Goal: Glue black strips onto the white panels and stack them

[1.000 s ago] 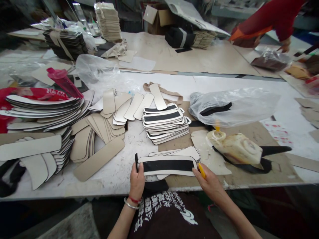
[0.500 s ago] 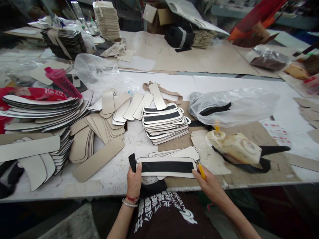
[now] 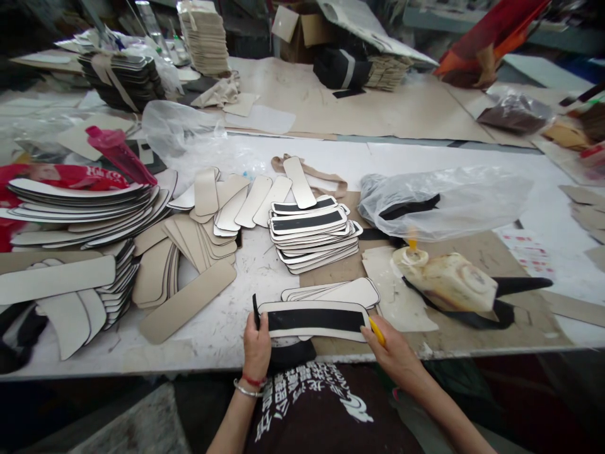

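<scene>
Between my two hands is a long cream panel [image 3: 331, 306] with rounded ends and a black strip [image 3: 316, 321] along its middle. My left hand [image 3: 257, 350] pinches its left end, and a narrow black tape end [image 3: 256, 311] sticks up by the fingers. Its right end is gripped by my right hand [image 3: 394, 353], which also keeps a yellow-handled tool [image 3: 377, 331] in the fingers; the tool's tip is hidden. Just behind lie several fanned plain cream panels [image 3: 352, 291]. Farther back is a stack of cream panels with black strips [image 3: 312, 230].
Beige and white panels [image 3: 189, 296] are piled to the left. At right, a stained plastic container [image 3: 454, 280] lies on cardboard, with a clear plastic bag [image 3: 463, 198] behind it. A pink bottle-like object [image 3: 118, 151] rests at back left. Another person's hand [image 3: 486, 66] shows at far right.
The held panel has tilted slightly, its right end lower and a little to the left. The black tape end by my left hand has turned edge-on. Both hands keep their hold.
</scene>
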`<control>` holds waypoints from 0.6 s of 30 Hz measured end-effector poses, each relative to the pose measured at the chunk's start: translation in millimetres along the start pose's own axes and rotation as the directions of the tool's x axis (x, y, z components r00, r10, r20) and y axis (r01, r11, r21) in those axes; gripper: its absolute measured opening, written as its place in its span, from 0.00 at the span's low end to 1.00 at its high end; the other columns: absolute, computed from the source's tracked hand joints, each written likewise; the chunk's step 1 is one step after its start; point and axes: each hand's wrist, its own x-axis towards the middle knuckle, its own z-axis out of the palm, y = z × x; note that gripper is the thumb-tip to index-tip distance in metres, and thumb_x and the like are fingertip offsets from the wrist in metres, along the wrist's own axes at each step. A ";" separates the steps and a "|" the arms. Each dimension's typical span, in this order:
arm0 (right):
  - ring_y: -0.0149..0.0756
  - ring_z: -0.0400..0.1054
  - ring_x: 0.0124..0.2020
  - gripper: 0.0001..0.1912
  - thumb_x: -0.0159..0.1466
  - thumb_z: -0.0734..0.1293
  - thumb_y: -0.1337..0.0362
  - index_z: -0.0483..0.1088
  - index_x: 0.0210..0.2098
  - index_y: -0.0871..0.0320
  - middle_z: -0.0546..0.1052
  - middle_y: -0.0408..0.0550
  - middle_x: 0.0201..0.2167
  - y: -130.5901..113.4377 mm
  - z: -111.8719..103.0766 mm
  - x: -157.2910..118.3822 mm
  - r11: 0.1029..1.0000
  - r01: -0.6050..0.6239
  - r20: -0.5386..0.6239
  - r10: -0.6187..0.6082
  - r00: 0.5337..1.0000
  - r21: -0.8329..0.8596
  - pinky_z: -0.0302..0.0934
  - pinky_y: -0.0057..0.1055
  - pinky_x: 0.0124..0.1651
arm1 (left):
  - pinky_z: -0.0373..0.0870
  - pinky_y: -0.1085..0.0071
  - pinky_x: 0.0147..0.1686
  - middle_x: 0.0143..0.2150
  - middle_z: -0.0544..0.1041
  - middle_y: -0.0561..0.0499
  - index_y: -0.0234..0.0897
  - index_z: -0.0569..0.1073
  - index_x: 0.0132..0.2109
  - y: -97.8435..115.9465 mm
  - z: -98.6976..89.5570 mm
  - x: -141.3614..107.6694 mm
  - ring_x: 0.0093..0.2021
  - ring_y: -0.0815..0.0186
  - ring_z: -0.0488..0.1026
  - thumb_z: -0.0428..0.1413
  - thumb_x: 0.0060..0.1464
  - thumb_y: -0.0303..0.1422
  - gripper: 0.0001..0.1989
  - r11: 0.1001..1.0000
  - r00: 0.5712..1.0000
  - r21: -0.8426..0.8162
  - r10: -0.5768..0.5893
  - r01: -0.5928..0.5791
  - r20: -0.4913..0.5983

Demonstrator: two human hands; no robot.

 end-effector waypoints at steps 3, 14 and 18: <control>0.32 0.57 0.24 0.12 0.62 0.53 0.59 0.53 0.24 0.55 0.61 0.42 0.22 -1.2 0.4 -0.8 1.000 0.015 0.014 -0.015 1.000 -0.002 0.55 0.29 0.29 | 0.61 0.66 0.44 0.39 0.73 0.46 0.35 0.67 0.44 -1.0 -1.1 -0.9 0.41 0.61 0.68 0.47 0.50 0.44 0.19 0.998 1.000 0.056 0.001 0.000 -0.006; 0.31 0.56 0.24 0.13 0.60 0.56 0.56 0.57 0.23 0.56 0.62 0.42 0.21 0.4 -4.8 -2.1 0.980 -0.123 0.040 0.119 0.992 0.155 0.55 0.28 0.28 | 0.65 0.70 0.35 0.34 0.74 0.47 0.34 0.70 0.42 -4.4 -3.5 0.4 0.35 0.64 0.70 0.52 0.46 0.47 0.22 0.977 0.993 -0.177 -0.113 0.117 0.034; 0.27 0.51 0.18 0.16 0.56 0.58 0.51 0.52 0.22 0.55 0.55 0.36 0.16 7.8 3.4 -3.5 0.836 -0.365 0.159 0.329 0.931 0.409 0.50 0.25 0.21 | 0.58 0.78 0.16 0.22 0.69 0.53 0.32 0.70 0.35 10.7 -1.0 -2.3 0.20 0.73 0.63 0.54 0.42 0.48 0.22 0.870 0.964 -0.413 -0.245 0.267 0.108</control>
